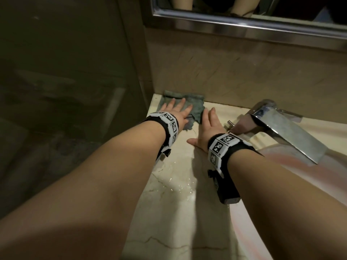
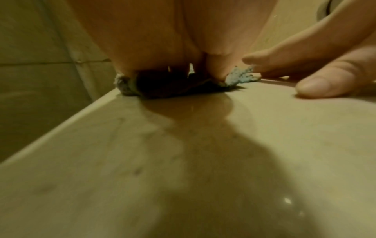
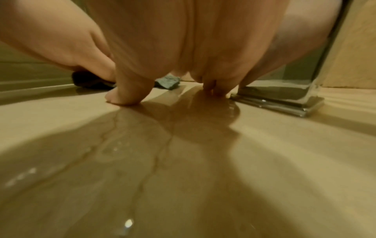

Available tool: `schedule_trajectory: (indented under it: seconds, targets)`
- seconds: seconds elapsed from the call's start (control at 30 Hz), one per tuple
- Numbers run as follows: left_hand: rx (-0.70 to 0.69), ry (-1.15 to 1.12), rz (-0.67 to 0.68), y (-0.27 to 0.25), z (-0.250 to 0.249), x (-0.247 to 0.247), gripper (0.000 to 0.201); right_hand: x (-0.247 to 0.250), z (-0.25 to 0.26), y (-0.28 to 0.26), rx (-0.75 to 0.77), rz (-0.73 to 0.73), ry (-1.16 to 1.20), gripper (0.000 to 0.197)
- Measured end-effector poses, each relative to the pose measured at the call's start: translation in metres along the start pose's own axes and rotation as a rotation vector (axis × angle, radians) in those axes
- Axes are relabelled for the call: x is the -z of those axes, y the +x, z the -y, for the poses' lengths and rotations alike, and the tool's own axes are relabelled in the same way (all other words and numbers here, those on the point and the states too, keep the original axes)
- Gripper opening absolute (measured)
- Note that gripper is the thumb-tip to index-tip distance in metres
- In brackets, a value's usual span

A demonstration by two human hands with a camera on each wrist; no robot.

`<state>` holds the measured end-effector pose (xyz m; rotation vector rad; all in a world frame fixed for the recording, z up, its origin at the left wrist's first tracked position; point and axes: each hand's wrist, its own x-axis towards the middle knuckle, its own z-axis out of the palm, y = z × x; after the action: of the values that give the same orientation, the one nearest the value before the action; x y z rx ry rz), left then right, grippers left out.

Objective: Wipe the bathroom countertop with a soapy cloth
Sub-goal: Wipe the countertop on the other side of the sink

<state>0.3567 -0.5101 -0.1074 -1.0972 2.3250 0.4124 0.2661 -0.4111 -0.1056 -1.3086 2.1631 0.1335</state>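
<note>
A grey-green cloth [image 1: 193, 105] lies spread in the far left corner of the cream marble countertop [image 1: 174, 212]. My left hand [image 1: 175, 111] presses flat on the cloth with straight fingers. In the left wrist view the cloth [image 2: 238, 78] bulges out from under my palm. My right hand [image 1: 206, 126] rests flat on the bare counter just right of the cloth, fingers straight, thumb spread to the left. The right wrist view shows my fingertips [image 3: 122, 96] touching the wet stone, with the cloth [image 3: 167, 83] behind them.
A chrome faucet [image 1: 281, 126] stands right of my right hand, its spout over the basin [image 1: 300, 181]. Its base plate [image 3: 284, 103] sits close to my fingers. Water lies pooled on the counter [image 1: 180, 184]. A tiled backsplash [image 1: 244, 76] and a mirror frame [image 1: 244, 25] rise behind. The counter's left edge drops off.
</note>
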Motion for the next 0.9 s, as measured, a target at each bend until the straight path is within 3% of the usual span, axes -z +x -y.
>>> schedule_trajectory:
  seconds: [0.27,0.47,0.67,0.9]
  targets:
    - [0.176,-0.13,-0.012,-0.004,0.045,-0.002,0.058,0.001,0.001,0.007,-0.029,0.01,-0.036,0.116]
    - [0.18,-0.126,0.016,-0.012,0.051,-0.004,0.068,0.002,0.003,0.01,-0.042,0.001,-0.054,0.119]
    - [0.205,-0.116,0.088,-0.047,0.051,-0.043,0.076,0.002,0.005,0.011,-0.04,-0.024,-0.085,0.117]
    - [0.21,-0.12,0.121,-0.064,0.048,-0.049,0.074,0.0,0.005,0.009,-0.033,-0.044,-0.125,0.115]
